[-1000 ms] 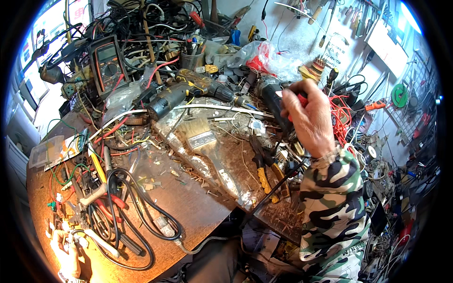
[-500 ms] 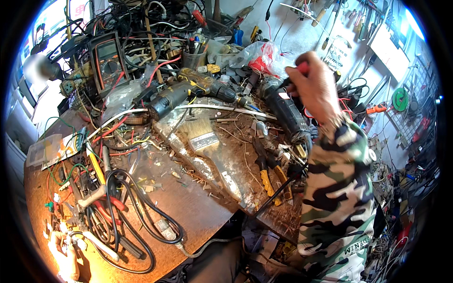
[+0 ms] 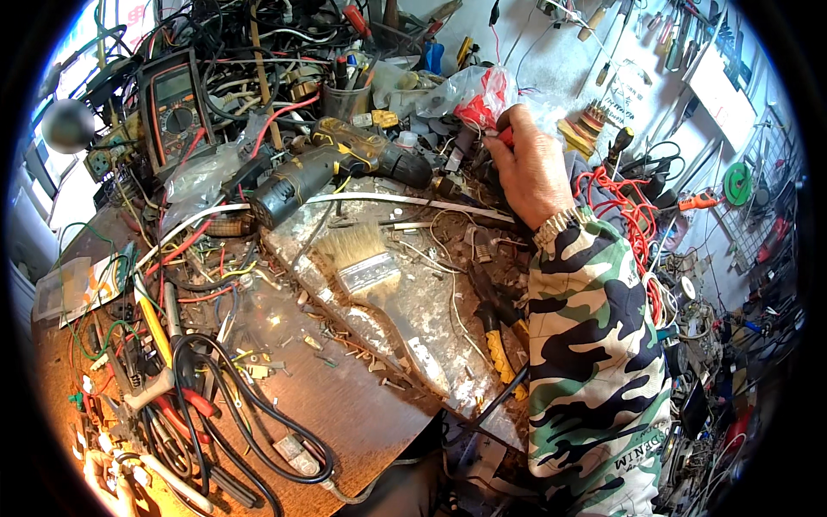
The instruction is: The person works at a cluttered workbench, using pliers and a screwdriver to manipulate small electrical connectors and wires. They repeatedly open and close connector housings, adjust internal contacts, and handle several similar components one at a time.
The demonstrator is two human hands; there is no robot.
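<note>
Nearest, well to the near left of the brush (image 3: 369, 276), the left hand (image 3: 110, 484) sits in glare at the surface (image 3: 366, 414); I cannot tell whether it holds anything. A looped black cable (image 3: 331, 457) lies between that hand and the brush. Beyond the brush and to its right, the right hand (image 3: 532, 172) pinches a red object (image 3: 506, 136), far from the left hand; fingers hide its long axis. Farther from the brush lies a red-and-clear plastic bag (image 3: 484, 105).

A head-worn fisheye camera looks down from close above the table (image 3: 370, 405), facing forward to the wall (image 3: 558, 79).
</note>
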